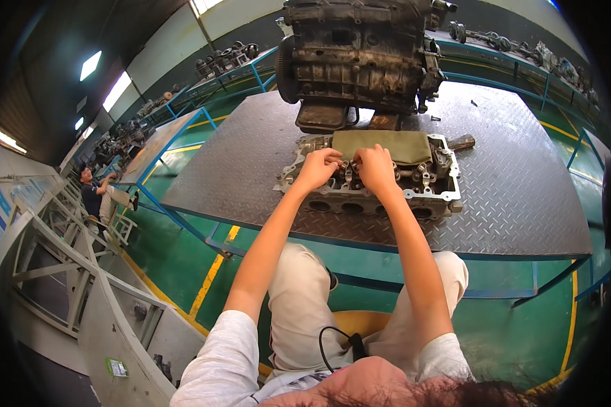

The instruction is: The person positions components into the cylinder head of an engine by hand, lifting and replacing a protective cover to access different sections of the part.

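Note:
A metal engine cylinder head (448,193) lies near the front edge of a steel-plate table (523,176), its round ports facing me. My left hand (321,168) rests over its left half, fingers bent inward and pressed together. Close beside it, my right hand (375,166) has its fingers curled down among the valve-train parts. Whatever the fingertips grip is too small or hidden to name. An olive-green cloth or pouch (380,141) covers the back of the cylinder head, just beyond both hands. More valve parts (424,175) show to the right of my right hand.
A large, dirty engine (360,61) stands behind the cylinder head. Small bolt-like pieces (435,118) lie to its right. Other blue-framed benches (244,64) carry engine parts. A person (98,193) sits far left, near pale metal frames (81,271). Below me is a yellow seat (360,320).

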A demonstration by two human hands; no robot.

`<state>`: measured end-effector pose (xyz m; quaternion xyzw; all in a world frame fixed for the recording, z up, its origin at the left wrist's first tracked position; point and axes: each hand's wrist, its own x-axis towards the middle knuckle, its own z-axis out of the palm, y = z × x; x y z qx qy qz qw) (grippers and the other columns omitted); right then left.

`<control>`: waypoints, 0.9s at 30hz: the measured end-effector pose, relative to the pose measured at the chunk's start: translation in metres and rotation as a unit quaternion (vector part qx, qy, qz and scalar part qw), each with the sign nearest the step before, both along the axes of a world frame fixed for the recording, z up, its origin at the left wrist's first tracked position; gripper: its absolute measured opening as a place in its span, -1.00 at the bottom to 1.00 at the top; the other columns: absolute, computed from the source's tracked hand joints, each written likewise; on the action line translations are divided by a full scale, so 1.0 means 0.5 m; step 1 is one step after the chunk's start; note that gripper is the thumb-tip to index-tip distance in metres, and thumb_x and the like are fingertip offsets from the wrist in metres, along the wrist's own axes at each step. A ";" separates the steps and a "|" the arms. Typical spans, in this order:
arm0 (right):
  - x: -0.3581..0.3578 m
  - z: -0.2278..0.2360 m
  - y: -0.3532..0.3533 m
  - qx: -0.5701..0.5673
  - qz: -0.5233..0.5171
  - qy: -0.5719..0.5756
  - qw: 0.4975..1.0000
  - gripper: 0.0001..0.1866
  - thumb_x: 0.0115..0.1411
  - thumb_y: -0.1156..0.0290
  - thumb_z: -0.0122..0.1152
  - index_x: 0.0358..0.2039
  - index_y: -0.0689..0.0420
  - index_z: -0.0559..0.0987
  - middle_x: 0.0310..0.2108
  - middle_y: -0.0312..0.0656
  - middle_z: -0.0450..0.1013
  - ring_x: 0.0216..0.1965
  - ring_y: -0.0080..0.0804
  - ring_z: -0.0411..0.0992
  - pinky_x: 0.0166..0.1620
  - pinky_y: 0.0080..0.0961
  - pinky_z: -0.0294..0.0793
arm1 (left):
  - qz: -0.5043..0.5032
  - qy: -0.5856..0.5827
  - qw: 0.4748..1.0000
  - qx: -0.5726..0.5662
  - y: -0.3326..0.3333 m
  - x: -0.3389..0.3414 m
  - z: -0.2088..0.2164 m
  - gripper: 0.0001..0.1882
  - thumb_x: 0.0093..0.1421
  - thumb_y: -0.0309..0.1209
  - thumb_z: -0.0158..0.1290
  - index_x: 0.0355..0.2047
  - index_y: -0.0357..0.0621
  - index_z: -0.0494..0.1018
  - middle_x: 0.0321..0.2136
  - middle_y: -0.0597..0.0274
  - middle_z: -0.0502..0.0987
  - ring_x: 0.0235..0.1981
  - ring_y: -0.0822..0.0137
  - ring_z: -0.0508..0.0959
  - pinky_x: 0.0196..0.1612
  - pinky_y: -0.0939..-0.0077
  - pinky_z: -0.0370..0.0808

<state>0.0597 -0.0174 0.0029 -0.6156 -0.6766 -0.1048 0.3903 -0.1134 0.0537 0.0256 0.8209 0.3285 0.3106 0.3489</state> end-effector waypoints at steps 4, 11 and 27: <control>0.014 0.001 -0.001 0.031 0.018 0.029 0.999 -0.91 -0.03 0.57 0.17 -0.50 0.12 0.60 -0.47 -0.15 0.54 -0.26 -0.12 0.42 -0.17 -0.27 0.30 | 0.013 0.001 1.000 0.017 0.008 -0.003 -0.013 -0.68 0.17 -0.62 -0.03 -0.03 -0.39 0.44 -0.23 -0.02 0.61 -0.25 0.32 0.61 -0.14 0.47 0.54; 0.016 0.014 -0.020 -0.031 0.029 0.043 0.998 -0.93 0.00 0.51 0.23 -0.45 0.10 0.63 -0.47 -0.20 0.55 -0.27 -0.17 0.44 -0.15 -0.28 0.29 | 0.044 0.014 0.998 0.047 0.001 0.004 -0.012 -0.74 0.18 -0.52 0.05 -0.12 -0.35 0.51 -0.31 0.06 0.64 -0.34 0.37 0.61 -0.21 0.48 0.53; -0.001 -0.008 -0.008 -0.010 -0.036 -0.035 0.999 -0.91 -0.03 0.54 0.23 -0.48 0.09 0.64 -0.51 -0.17 0.53 -0.25 -0.20 0.40 -0.13 -0.32 0.24 | 0.076 0.001 0.993 0.085 0.002 0.013 -0.030 -0.76 0.14 -0.60 0.00 -0.17 -0.33 0.52 -0.31 0.00 0.63 -0.23 0.23 0.64 -0.15 0.40 0.54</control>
